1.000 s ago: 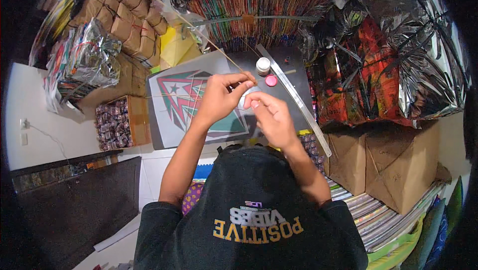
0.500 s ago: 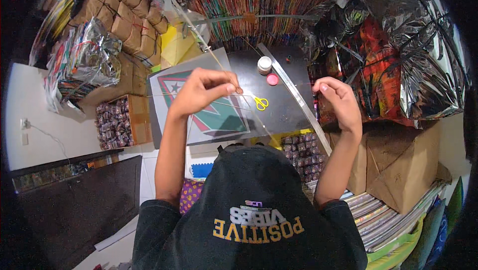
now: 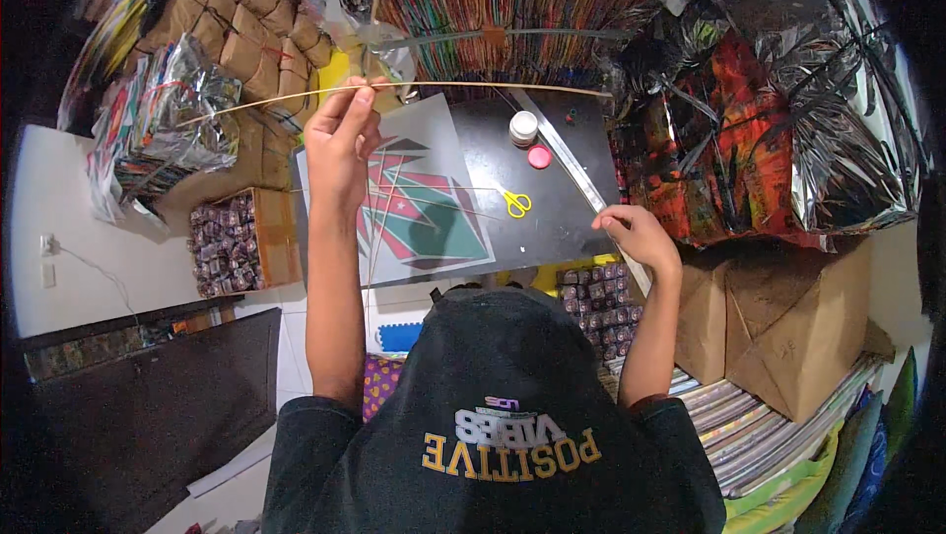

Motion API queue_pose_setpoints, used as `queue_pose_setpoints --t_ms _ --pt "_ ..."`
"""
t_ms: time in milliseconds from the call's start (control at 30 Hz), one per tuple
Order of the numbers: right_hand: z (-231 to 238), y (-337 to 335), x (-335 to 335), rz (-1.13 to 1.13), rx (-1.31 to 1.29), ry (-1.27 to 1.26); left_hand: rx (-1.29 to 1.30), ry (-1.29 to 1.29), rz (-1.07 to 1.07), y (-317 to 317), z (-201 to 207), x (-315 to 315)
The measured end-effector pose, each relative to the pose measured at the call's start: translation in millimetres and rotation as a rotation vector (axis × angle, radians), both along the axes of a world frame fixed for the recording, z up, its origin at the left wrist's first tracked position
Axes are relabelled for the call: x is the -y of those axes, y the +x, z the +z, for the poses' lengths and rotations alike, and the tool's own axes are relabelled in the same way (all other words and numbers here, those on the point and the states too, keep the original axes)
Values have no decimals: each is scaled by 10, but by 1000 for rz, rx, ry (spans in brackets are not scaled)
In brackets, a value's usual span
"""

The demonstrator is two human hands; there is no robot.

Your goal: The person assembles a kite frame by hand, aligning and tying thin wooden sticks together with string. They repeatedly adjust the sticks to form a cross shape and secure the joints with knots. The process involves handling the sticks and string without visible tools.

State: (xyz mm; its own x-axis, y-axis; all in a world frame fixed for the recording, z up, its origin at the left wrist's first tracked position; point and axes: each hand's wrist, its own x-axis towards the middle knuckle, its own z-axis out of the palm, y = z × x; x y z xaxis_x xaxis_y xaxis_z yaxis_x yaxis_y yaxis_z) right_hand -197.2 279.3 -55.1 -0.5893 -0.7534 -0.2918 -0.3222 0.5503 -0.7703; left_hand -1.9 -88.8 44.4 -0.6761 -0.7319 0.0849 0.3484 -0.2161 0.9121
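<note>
Wooden stick (image 3: 424, 84): left hand (image 3: 341, 135) pinches near mid-length, likely for balance; right hand (image 3: 642, 240) half-curled by metal ruler (image 3: 569, 160), grip unclear.

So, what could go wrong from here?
The long thin stick is pinched near its middle by the left hand, so an end could swing and snag, perhaps on the wrapped bundle at left.
The white jar seems open, its pink lid beside it; a knock might spill it.
The metal ruler juts past the table by the right hand; a bump could tip it off.
</note>
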Motion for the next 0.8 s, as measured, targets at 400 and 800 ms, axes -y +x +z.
queue_pose_setpoints --t_ms 400,800 --pt "80 29 315 -176 -452 -256 -18 19 2 -11 62 -132" --pt "787 874 1376 -47 445 -713 146 -209 -152 -303 122 -872"
